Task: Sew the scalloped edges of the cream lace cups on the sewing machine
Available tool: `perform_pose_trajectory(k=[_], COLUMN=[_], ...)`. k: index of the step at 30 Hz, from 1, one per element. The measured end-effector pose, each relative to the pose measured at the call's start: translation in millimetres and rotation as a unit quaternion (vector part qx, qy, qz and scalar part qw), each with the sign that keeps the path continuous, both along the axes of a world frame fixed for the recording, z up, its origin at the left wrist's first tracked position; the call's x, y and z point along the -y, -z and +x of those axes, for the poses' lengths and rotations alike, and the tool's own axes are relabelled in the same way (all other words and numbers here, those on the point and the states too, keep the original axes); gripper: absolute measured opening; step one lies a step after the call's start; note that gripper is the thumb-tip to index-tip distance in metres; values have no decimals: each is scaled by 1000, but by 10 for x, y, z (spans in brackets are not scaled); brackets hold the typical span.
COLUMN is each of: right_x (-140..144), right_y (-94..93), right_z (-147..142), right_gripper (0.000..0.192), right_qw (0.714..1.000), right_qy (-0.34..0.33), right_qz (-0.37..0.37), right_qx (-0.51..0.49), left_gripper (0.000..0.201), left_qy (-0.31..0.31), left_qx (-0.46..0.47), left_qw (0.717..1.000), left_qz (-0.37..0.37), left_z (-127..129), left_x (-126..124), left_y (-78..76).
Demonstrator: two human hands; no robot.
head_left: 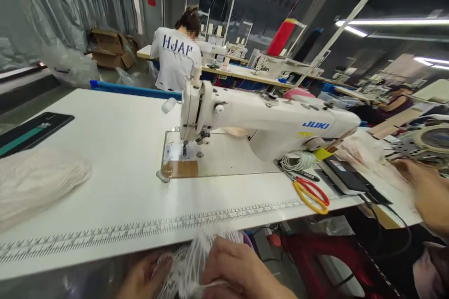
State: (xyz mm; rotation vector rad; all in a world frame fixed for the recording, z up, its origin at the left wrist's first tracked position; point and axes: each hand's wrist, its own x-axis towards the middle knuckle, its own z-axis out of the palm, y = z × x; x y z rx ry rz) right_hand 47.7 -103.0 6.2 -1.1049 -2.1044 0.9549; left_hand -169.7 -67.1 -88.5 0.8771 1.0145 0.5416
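Below the front edge of the table, my right hand (235,266) is closed around a bundle of thin white cords (194,259). My left hand (147,273), partly blurred, curls around the left side of the same bundle, where a lacy white edge shows. Loose strands hang between both hands. Just beyond them stands a white JUKI sewing machine (273,117), its needle and presser foot over the metal plate. A printed ruler strip (157,224) runs along the table's near edge.
Red-and-yellow-handled scissors (312,196), a coil of white cord (298,161) and a black box (342,175) lie right of the machine. Folded cream fabric (42,182) is at left. A co-worker's hand (424,191) works at right; a person in white (177,58) sits ahead.
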Motion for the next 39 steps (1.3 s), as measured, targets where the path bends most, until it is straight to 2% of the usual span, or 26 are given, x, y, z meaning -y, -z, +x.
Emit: perform_pose_trajectory(k=[2, 4, 7, 9, 12, 16, 18, 21, 24, 27, 29, 33, 37, 39], right_x=[39, 50, 58, 69, 82, 83, 83, 92, 100, 90, 77, 94, 202, 247], right_y=[-61, -2, 227, 372, 487, 523, 529, 540, 568, 620, 659, 713, 765, 800], right_z=[-49, -129, -259, -317, -345, -332, -325, -327, -350, -391, -415, -415, -390, -392], right_gripper=[17, 13, 10, 13, 19, 36, 33, 14, 14, 22, 33, 48, 51, 39], right_qw=[985, 975, 977, 982, 986, 990, 991, 988, 991, 994, 993, 989, 992, 991], right_qy=[2, 56, 136, 136, 109, 49, 12, -15, 7, 19, 35, 76, 60, 57], right_qz=[-147, -197, -162, -132, -126, -124, -105, -66, -53, -50, -35, -33, -14, -7], right_qx=[-86, -90, -28, -4, 15, 53, 88, 136, 119, 94, 104, 121, 113, 119], left_gripper=[57, 54, 48, 49, 51, 53, 54, 55, 53, 47, 42, 40, 41, 42], left_qy=[-11, 3, 18, 1, -53, -86, -89, -81, -42, 29, 70, 91, 72, 65], left_qx=[22, 52, 96, 104, 96, 85, 78, 80, 110, 140, 122, 110, 123, 126], left_qw=[1000, 999, 994, 990, 977, 969, 966, 964, 971, 985, 989, 989, 989, 989], left_qz=[-2, -6, -37, -99, -183, -218, -230, -238, -208, -98, -41, -32, -34, -37], left_z=[58, 97, 101, 69, 7, -31, -39, -58, -73, -76, -80, -102, -125, -134], left_x=[49, 109, 198, 254, 326, 379, 391, 405, 417, 413, 406, 412, 430, 430], left_y=[24, -19, -159, -254, -351, -395, -394, -370, -314, -230, -169, -67, -22, -18])
